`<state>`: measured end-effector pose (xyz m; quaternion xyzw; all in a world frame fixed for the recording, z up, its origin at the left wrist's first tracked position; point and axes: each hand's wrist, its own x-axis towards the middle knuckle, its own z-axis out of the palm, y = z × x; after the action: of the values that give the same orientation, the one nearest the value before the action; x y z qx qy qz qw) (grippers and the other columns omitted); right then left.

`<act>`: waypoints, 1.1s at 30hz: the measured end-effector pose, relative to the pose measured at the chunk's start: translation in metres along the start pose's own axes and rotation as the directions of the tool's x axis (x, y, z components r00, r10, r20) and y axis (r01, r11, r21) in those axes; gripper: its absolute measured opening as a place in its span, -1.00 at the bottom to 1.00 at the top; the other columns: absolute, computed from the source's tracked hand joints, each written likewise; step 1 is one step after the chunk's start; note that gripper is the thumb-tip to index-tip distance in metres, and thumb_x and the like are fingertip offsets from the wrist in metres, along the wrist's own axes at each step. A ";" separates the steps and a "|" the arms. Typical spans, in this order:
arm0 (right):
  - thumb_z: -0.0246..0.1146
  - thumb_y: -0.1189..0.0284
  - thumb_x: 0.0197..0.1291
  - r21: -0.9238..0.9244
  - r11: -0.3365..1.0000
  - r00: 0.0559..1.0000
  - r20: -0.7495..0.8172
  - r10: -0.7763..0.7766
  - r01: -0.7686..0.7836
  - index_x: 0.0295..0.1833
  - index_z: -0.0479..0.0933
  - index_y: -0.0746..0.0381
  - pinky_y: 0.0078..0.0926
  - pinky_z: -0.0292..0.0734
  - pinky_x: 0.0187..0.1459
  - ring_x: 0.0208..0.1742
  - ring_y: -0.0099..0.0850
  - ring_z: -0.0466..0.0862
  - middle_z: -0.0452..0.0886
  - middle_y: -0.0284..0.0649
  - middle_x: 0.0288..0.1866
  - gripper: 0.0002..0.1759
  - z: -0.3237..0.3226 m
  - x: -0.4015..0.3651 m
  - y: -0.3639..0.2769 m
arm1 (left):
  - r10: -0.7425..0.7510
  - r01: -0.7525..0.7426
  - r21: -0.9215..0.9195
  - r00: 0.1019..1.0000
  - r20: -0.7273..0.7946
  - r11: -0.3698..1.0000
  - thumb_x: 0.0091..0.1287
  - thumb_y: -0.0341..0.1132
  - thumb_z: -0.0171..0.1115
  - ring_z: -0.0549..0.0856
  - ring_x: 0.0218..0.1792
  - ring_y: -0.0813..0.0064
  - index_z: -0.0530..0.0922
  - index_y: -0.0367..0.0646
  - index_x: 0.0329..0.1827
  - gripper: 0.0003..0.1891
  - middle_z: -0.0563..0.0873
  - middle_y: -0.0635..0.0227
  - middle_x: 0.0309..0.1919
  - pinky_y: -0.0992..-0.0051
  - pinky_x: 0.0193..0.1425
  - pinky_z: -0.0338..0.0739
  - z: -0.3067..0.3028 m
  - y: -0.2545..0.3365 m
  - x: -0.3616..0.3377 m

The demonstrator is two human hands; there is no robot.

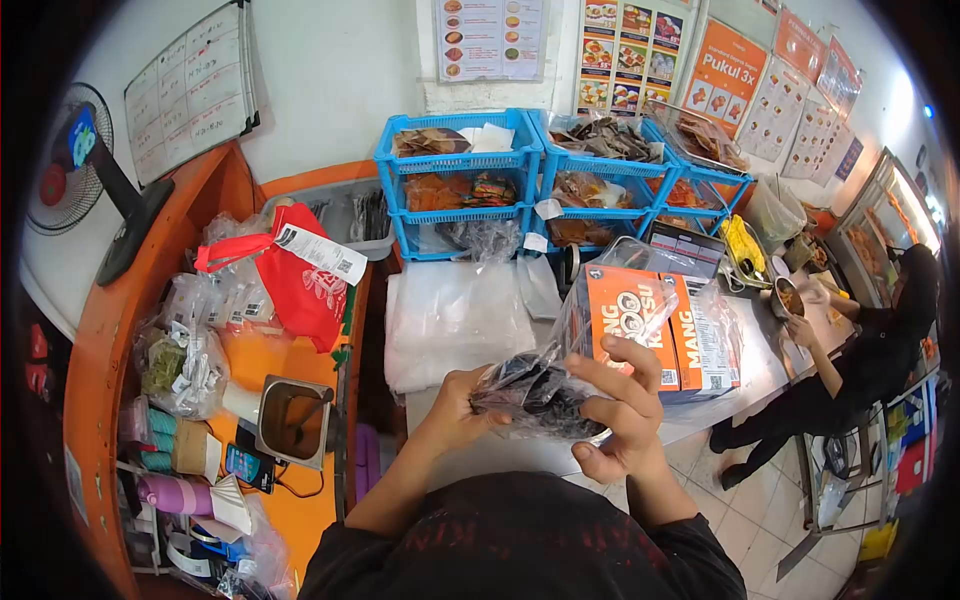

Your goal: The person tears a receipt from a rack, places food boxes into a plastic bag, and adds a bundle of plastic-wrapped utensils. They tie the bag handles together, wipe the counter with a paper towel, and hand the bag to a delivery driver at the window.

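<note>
In front of my chest is a clear plastic bag [540, 395] with dark, black contents; what they are I cannot tell. My left hand [455, 410] is closed around the bag's left end. At its other end, my right hand [625, 410] has its fingers spread and bent, with the fingertips right at the plastic. Just beyond the bag, a stack of clear plastic sheets or bags [450, 320] lies on the counter. Orange-and-white printed boxes [630, 320] stand in clear plastic close past my right hand.
Blue stacked baskets [460, 160] with packets line the back wall. On the orange side counter to the left are a red bag [310, 290] with a paper label, a metal pan [295, 420] and a phone [248, 465]. A co-worker [850, 350] holds a bowl at the right.
</note>
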<state>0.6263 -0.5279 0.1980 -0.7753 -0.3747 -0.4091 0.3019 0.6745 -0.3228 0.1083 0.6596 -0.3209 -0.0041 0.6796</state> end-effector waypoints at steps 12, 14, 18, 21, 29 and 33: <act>0.20 0.10 -0.13 -0.021 0.995 0.990 0.096 0.099 -0.098 -0.22 0.54 0.25 -0.35 0.20 -0.06 -0.17 -0.25 0.35 0.53 -0.24 -0.27 -0.55 0.004 0.002 -0.006 | -0.002 -0.003 0.044 0.995 0.099 0.999 0.03 0.00 0.43 0.49 -0.48 0.68 0.52 -0.27 -0.25 -0.51 0.63 0.39 -0.51 0.58 -0.39 0.41 -0.009 -0.009 -0.001; 0.24 0.09 -0.14 -0.015 0.995 0.989 0.115 0.098 -0.097 -0.17 0.52 0.26 -0.33 0.23 -0.04 -0.13 -0.21 0.37 0.52 -0.20 -0.19 -0.50 0.002 0.003 -0.007 | 0.024 -0.007 -0.173 0.995 0.094 0.985 0.09 -0.05 0.40 0.50 -0.44 0.68 0.52 -0.27 -0.26 -0.57 0.62 0.41 -0.46 0.60 -0.34 0.42 -0.007 -0.007 0.000; 0.39 0.11 -0.21 0.232 0.955 0.933 0.345 0.097 -0.185 -0.01 0.42 0.28 -0.23 0.31 0.07 0.07 -0.08 0.40 0.46 -0.10 0.03 -0.33 0.007 0.016 -0.010 | -0.238 0.182 -0.586 0.971 -0.018 0.789 0.28 -0.27 0.18 0.56 -0.30 0.68 0.50 -0.29 -0.25 -0.78 0.61 0.43 -0.32 0.65 -0.18 0.44 -0.004 -0.001 -0.007; 0.47 0.20 -0.25 0.176 0.939 0.865 0.466 0.186 -0.297 0.05 0.36 0.28 -0.18 0.33 0.12 0.18 -0.02 0.36 0.44 -0.06 0.08 -0.28 0.011 0.024 -0.014 | -0.408 0.341 -0.429 0.910 -0.072 0.837 0.33 -0.40 0.01 0.57 -0.26 0.69 0.50 -0.30 -0.23 -0.86 0.61 0.42 -0.29 0.63 -0.16 0.47 -0.017 -0.020 -0.011; 0.36 0.45 -0.28 0.091 0.979 0.939 0.311 0.148 -0.184 -0.09 0.45 0.27 -0.21 0.46 -0.11 -0.12 -0.12 0.54 0.50 -0.04 -0.05 -0.50 0.030 -0.002 0.017 | -0.347 0.295 -0.452 0.937 -0.035 0.842 0.44 -0.24 -0.07 0.52 -0.32 0.72 0.50 -0.24 -0.27 -0.74 0.58 0.45 -0.36 0.66 -0.24 0.41 -0.041 -0.049 0.027; 0.37 0.38 -0.16 -0.045 0.889 0.882 -0.160 0.444 -0.456 -0.16 0.39 0.25 -0.29 0.44 -0.14 -0.15 -0.18 0.53 0.50 -0.02 -0.11 -0.57 0.005 0.001 0.012 | 0.032 0.149 0.137 0.553 -0.833 0.979 0.43 -0.22 -0.11 0.52 -0.35 0.43 0.46 -0.27 -0.24 -0.72 0.56 0.27 -0.42 0.43 -0.27 0.36 -0.132 -0.114 0.101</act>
<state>0.6387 -0.5307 0.1944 -0.8210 -0.1444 -0.3979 0.3831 0.8607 -0.2634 0.0595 0.6556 0.0611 0.3157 0.6832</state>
